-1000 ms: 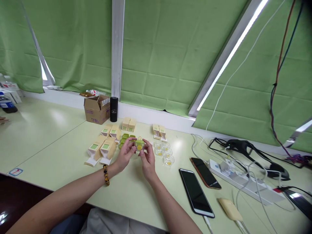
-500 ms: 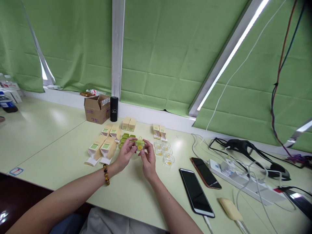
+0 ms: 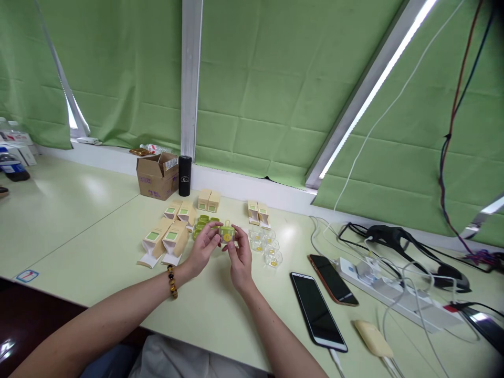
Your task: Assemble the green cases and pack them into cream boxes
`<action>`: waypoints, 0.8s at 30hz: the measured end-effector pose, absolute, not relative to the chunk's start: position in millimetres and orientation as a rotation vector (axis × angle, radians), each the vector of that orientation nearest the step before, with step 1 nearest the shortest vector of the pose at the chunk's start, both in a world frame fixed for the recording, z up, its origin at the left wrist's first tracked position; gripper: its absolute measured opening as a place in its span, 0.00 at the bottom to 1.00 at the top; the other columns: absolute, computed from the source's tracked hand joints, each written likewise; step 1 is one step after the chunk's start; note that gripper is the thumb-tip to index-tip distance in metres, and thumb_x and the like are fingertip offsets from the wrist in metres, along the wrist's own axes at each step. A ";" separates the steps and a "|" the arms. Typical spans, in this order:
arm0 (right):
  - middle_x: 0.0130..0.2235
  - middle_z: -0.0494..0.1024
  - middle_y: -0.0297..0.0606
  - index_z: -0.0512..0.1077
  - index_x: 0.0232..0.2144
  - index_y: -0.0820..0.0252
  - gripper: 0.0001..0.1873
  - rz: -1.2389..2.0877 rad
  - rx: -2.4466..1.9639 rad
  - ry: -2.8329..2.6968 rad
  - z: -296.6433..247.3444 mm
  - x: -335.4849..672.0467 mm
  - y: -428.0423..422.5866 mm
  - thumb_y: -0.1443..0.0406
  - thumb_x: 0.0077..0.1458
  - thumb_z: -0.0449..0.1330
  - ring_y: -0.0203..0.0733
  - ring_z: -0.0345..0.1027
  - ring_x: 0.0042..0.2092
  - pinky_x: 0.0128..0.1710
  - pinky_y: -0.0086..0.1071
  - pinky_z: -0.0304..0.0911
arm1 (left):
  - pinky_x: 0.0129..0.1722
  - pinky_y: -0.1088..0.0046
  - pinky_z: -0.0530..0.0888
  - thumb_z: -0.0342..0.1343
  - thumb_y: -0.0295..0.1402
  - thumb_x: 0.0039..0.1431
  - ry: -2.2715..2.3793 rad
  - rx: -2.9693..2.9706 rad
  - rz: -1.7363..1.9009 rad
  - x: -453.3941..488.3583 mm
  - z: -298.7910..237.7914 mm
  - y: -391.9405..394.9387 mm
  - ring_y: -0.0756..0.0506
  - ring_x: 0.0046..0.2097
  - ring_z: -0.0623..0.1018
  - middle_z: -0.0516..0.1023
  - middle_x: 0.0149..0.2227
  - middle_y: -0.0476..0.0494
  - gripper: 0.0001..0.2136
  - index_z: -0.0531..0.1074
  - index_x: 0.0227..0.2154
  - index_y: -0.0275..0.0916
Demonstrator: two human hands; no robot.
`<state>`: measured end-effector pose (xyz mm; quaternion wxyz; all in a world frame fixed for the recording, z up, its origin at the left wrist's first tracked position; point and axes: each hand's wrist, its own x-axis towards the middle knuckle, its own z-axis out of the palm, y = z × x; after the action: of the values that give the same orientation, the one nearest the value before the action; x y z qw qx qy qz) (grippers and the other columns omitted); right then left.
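Observation:
A small clear case with a green lid and a loop on top is held up above the table between both hands. My left hand grips its left side with thumb and fingers, and my right hand closes on its right side. A round yellow mark shows on the front of the case. Just behind my left hand lie several green lids, partly hidden by the fingers. To the right of my right hand stand several clear case bottoms with yellow marks.
Several small cream boxes with open flaps stand at the left; others are at the back. Behind them are a cardboard carton and a black tumbler. Two phones, a power strip and cables lie at the right.

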<state>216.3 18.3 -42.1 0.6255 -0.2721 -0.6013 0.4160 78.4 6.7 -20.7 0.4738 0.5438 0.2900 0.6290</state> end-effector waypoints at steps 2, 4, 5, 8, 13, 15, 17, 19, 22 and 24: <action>0.50 0.72 0.43 0.66 0.63 0.50 0.25 0.949 -0.618 -1.371 -41.6 215.7 17.7 0.52 0.68 0.58 0.46 0.70 0.48 0.44 0.41 0.74 | 0.42 0.68 0.72 0.60 0.45 0.68 0.659 1.319 1.537 77.7 -22.9 7.0 0.45 0.41 0.75 0.77 0.45 0.42 0.20 0.68 0.57 0.42; 0.51 0.72 0.42 0.66 0.63 0.49 0.25 0.941 -0.617 -1.363 -41.4 215.8 17.2 0.52 0.68 0.58 0.46 0.69 0.48 0.44 0.41 0.73 | 0.45 0.67 0.73 0.63 0.42 0.66 0.603 1.317 1.517 77.2 -24.5 6.6 0.44 0.45 0.76 0.77 0.48 0.40 0.22 0.67 0.59 0.43; 0.51 0.72 0.42 0.66 0.63 0.48 0.25 0.934 -0.621 -1.361 -41.3 216.1 16.9 0.52 0.68 0.58 0.46 0.69 0.49 0.44 0.40 0.73 | 0.46 0.66 0.73 0.64 0.41 0.65 0.582 1.321 1.504 77.2 -25.0 6.1 0.43 0.47 0.77 0.77 0.49 0.40 0.23 0.67 0.60 0.43; 0.51 0.72 0.41 0.67 0.63 0.48 0.24 0.907 -0.644 -1.367 -41.2 217.2 16.3 0.52 0.69 0.58 0.47 0.68 0.51 0.48 0.41 0.71 | 0.52 0.63 0.75 0.67 0.37 0.62 0.568 1.326 1.485 78.2 -24.9 5.0 0.42 0.51 0.77 0.77 0.52 0.39 0.26 0.66 0.60 0.45; 0.50 0.72 0.41 0.64 0.63 0.48 0.25 0.915 -0.638 -1.351 -41.9 216.9 16.0 0.52 0.68 0.59 0.46 0.69 0.50 0.50 0.42 0.70 | 0.51 0.64 0.77 0.69 0.37 0.61 0.629 1.327 1.515 81.1 -21.6 4.8 0.44 0.49 0.78 0.77 0.51 0.39 0.26 0.66 0.59 0.44; 0.51 0.72 0.41 0.64 0.62 0.48 0.24 0.922 -0.624 -1.328 -42.4 215.7 16.3 0.52 0.68 0.59 0.46 0.70 0.51 0.49 0.41 0.71 | 0.49 0.65 0.78 0.69 0.37 0.60 0.660 1.329 1.529 82.0 -20.2 4.7 0.45 0.46 0.78 0.77 0.49 0.40 0.27 0.66 0.58 0.44; 0.51 0.72 0.42 0.64 0.58 0.49 0.21 0.922 -0.615 -1.306 -42.5 214.5 16.9 0.52 0.67 0.60 0.46 0.70 0.51 0.47 0.41 0.72 | 0.48 0.66 0.79 0.69 0.38 0.60 0.676 1.328 1.536 82.6 -19.8 4.8 0.45 0.45 0.79 0.77 0.49 0.40 0.27 0.65 0.58 0.44; 0.50 0.73 0.42 0.65 0.55 0.51 0.19 0.931 -0.608 -1.281 -42.1 213.6 17.6 0.52 0.67 0.61 0.45 0.71 0.49 0.45 0.40 0.73 | 0.47 0.65 0.79 0.69 0.38 0.60 0.681 1.330 1.545 83.1 -20.8 5.6 0.45 0.45 0.78 0.77 0.49 0.40 0.27 0.66 0.58 0.44; 0.49 0.74 0.41 0.66 0.53 0.51 0.19 0.991 -0.599 -1.249 -40.9 213.3 18.8 0.51 0.66 0.61 0.44 0.73 0.45 0.43 0.41 0.74 | 0.45 0.66 0.80 0.70 0.38 0.59 0.707 1.335 1.570 83.4 -24.2 8.1 0.44 0.47 0.78 0.75 0.51 0.39 0.26 0.67 0.57 0.44; 0.46 0.76 0.40 0.66 0.53 0.51 0.20 1.046 -0.595 -1.235 -40.5 213.4 19.7 0.50 0.66 0.61 0.44 0.74 0.43 0.43 0.42 0.75 | 0.45 0.65 0.79 0.70 0.38 0.58 0.758 1.352 1.607 83.2 -26.2 10.1 0.42 0.49 0.77 0.74 0.53 0.39 0.25 0.68 0.55 0.44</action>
<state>213.4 19.7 -40.5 0.6508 -0.2621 -0.5437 0.4606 83.2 10.1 -26.2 0.4389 0.5440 0.3049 0.6468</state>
